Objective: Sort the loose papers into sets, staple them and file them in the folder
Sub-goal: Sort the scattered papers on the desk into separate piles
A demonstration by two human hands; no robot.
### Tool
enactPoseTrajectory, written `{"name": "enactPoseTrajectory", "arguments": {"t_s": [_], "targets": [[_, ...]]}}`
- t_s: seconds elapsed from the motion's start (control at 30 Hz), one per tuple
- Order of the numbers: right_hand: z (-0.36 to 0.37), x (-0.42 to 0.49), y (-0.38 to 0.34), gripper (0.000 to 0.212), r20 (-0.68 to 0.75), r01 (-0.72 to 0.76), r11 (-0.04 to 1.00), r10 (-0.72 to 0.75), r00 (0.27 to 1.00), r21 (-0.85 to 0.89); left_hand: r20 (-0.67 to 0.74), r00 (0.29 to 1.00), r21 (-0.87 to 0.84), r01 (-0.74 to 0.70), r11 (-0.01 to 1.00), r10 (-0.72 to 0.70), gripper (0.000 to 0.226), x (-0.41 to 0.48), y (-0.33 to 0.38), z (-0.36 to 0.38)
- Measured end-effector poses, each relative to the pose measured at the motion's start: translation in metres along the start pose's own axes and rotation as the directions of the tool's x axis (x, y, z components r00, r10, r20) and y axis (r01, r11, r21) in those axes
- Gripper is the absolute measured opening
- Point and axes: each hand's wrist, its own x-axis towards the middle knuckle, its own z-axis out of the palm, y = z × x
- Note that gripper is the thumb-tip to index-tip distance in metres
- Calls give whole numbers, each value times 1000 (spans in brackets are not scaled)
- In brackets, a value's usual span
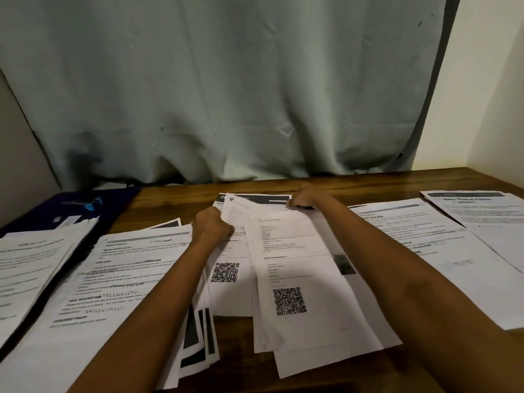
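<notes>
Head view, looking down at the counter (368, 181).

- Both bare arms are reaching forward over the papers.
- The left hand (211, 226) is curling knuckles-up round the left edge of the middle stack (292, 265), with its fingers closed on the paper, not spread.
- The right hand (304, 197) is gripping the same stack at its far right corner. Its fingers are tucked and the fingertips are hidden by the hand itself.
- The middle stack is lying between the two forearms as several overlapping sheets, fanned unevenly. Two of them are showing QR codes. A sheet with a dark header (255, 199) is sticking out at the far end, between the hands.
- The left pile (113, 279) is sitting under and beside the left forearm. Its text pages are on top, and dark-banded sheets are poking out at its near right edge.
- The folder (31, 219), dark blue, is lying at the counter's far left.
  - Another pile (34, 259) is resting on it, slanting toward the near edge.
  - A small blue-tipped object (88, 204) is resting on the folder's far part. It is too blurred to name.
- The right sheets (425, 242) are spreading out beyond the right forearm, and one more printed page (479, 207) is overlapping them at the far right.
- A grey-green curtain (226, 95) is hanging behind the counter, its hem bunching at the back edge. A pale wall (496, 80) is showing to the right.
</notes>
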Motion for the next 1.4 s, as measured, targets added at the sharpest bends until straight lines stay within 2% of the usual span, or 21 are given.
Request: {"name": "enactPoseTrajectory", "arguments": {"t_s": [0.07,0.13,0.2,0.37,0.5,0.63,0.7,0.8,0.9,0.97,1.07,1.13,1.23,1.3,1.4], "targets": [[5,7,-3,28,-30,-47,997,49,998,59,-26,999,-26,-21,999,20,27,1,-3,3],[9,13,-6,34,-22,-76,996,77,997,41,-46,999,-43,-31,999,29,27,2,-4,7],[11,16,-10,27,13,-99,995,98,995,25,-58,998,-43,-33,999,31,29,3,-4,9],[8,21,-14,41,86,-123,992,120,989,32,-53,998,-40,-24,999,21,35,6,-3,10],[15,25,-12,40,90,-89,992,80,993,93,-50,999,-57,-17,998,14,36,6,-3,10],[15,25,-8,41,2,-17,979,16,1000,204,-56,997,-67,-51,996,48,30,7,-8,9],[10,26,-7,43,-53,38,924,-20,998,381,-73,993,-90,-98,991,91,25,9,-10,8],[-3,22,-8,37,-182,158,767,-55,982,621,-133,982,-147,-151,978,132,24,14,-11,1],[-22,13,-13,37,-277,274,651,-101,956,708,-250,955,-223,-215,951,158,36,12,0,-17],[-35,6,-16,37,-320,346,582,-152,935,736,-324,930,-341,-288,895,176,51,9,8,-32],[-50,-1,-22,34,-376,424,496,-200,905,758,-338,926,-554,-338,761,167,82,6,19,-52],[-60,-5,-28,32,-406,452,429,-200,892,782,-315,941,-617,-304,726,126,88,7,24,-64],[-76,-15,-39,31,-447,481,359,-180,876,800,-263,960,-612,-241,754,94,58,14,27,-78],[-84,-21,-47,27,-481,511,325,-175,859,795,-258,960,-646,-252,721,105,36,16,30,-86],[-94,-20,-56,16,-520,547,281,-168,837,789,-333,938,-663,-304,684,94,24,10,44,-102]]}}
